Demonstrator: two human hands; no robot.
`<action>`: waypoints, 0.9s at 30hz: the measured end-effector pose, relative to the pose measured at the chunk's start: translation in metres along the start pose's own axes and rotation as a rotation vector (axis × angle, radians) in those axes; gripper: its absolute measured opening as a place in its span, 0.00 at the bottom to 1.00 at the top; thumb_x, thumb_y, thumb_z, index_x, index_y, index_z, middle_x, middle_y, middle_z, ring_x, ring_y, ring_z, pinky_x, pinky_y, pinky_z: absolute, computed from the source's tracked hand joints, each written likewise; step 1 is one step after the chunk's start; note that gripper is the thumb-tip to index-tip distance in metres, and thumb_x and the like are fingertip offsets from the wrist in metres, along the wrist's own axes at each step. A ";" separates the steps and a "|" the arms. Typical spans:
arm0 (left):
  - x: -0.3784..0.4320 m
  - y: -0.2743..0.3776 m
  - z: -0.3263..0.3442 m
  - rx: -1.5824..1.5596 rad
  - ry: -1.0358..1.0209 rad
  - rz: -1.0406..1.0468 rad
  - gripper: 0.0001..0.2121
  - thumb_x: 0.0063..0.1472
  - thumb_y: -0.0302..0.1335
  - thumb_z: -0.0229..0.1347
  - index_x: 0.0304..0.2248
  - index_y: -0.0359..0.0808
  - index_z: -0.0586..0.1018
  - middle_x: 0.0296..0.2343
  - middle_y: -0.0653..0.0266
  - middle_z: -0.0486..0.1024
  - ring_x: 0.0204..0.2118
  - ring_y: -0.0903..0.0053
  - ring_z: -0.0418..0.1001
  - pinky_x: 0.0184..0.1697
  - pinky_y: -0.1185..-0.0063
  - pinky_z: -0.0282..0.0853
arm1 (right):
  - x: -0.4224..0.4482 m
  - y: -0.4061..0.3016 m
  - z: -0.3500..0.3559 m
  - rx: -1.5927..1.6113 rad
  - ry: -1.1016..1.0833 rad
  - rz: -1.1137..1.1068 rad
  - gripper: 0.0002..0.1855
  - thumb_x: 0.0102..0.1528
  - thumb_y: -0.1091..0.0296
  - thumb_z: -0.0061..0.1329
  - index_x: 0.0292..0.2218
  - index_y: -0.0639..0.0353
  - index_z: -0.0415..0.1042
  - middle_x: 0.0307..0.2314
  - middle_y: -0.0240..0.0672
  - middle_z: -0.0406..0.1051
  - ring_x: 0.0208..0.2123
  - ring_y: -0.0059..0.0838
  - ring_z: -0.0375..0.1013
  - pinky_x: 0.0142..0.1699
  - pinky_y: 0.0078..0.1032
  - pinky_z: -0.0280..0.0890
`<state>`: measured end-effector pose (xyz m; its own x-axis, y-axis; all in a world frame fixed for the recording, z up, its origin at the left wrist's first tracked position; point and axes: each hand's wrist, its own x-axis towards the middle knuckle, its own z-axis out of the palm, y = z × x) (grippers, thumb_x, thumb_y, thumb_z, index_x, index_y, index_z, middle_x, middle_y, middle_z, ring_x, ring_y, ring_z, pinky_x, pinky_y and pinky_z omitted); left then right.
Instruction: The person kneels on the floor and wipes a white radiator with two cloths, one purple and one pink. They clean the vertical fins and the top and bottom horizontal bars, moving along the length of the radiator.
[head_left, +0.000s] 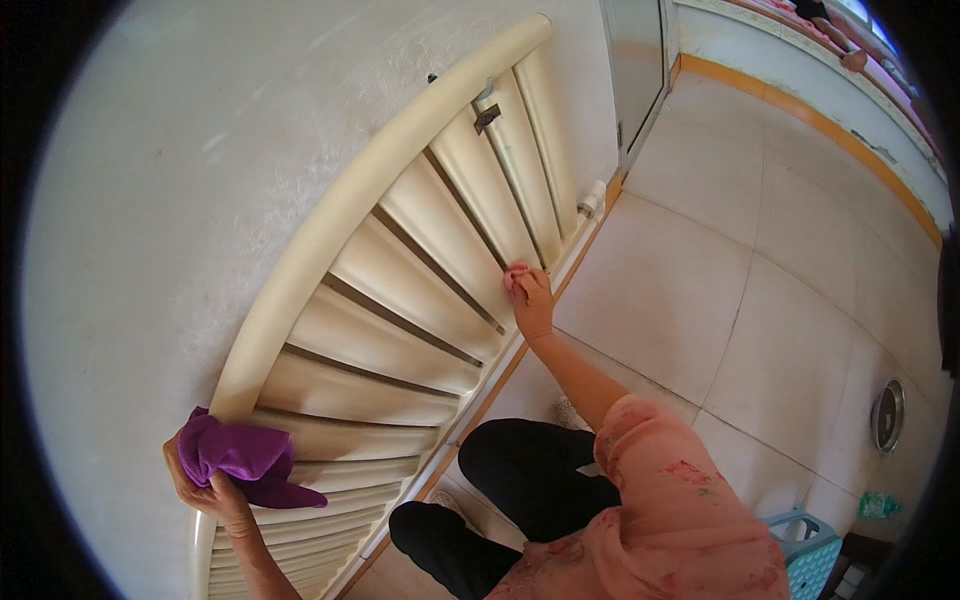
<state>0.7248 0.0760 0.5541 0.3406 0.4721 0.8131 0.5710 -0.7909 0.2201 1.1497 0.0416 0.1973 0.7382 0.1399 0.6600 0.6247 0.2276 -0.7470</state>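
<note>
A cream-coloured column radiator (397, 285) runs along the white wall. My left hand (217, 491) is closed on a purple cloth (240, 454) over the radiator's top rail, at the lower left. My right hand (531, 304) grips a small pink cloth (516, 274) against the lower part of the radiator's columns, low near the floor. A small dark clip-like piece (487, 118) sits on the columns near the far end, beside the top rail.
A pipe valve (592, 199) joins the radiator's far lower end. A door (637, 67) stands beyond it. On the tiled floor at right are a metal bowl (888, 416), a green plastic bottle (877, 505) and a blue plastic stool (808, 551). Another person's leg (836, 37) shows at top right.
</note>
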 end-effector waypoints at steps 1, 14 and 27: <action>0.002 0.000 0.005 -0.011 -0.006 0.002 0.23 0.56 0.45 0.52 0.37 0.28 0.74 0.32 0.61 0.72 0.36 0.70 0.70 0.45 0.74 0.66 | -0.012 0.021 -0.004 0.054 0.006 0.057 0.05 0.55 0.81 0.46 0.33 0.65 0.74 0.32 0.40 0.70 0.32 0.34 0.70 0.37 0.29 0.66; 0.000 0.001 -0.002 0.022 -0.024 -0.026 0.24 0.57 0.45 0.52 0.38 0.27 0.74 0.33 0.60 0.73 0.37 0.69 0.71 0.46 0.73 0.65 | 0.179 -0.102 0.005 0.221 0.338 -0.068 0.14 0.56 0.77 0.50 0.45 0.64 0.74 0.41 0.43 0.70 0.44 0.37 0.70 0.49 0.30 0.66; 0.006 -0.006 0.012 0.007 0.011 0.038 0.27 0.56 0.49 0.52 0.37 0.27 0.74 0.32 0.59 0.71 0.36 0.68 0.70 0.44 0.72 0.65 | 0.134 0.000 -0.036 0.020 0.094 0.072 0.07 0.54 0.76 0.53 0.37 0.60 0.75 0.29 0.39 0.70 0.34 0.35 0.72 0.41 0.27 0.68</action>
<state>0.7330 0.0882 0.5514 0.3542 0.4376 0.8265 0.5629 -0.8055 0.1852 1.2574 0.0256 0.2827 0.8024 0.0656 0.5932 0.5645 0.2394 -0.7900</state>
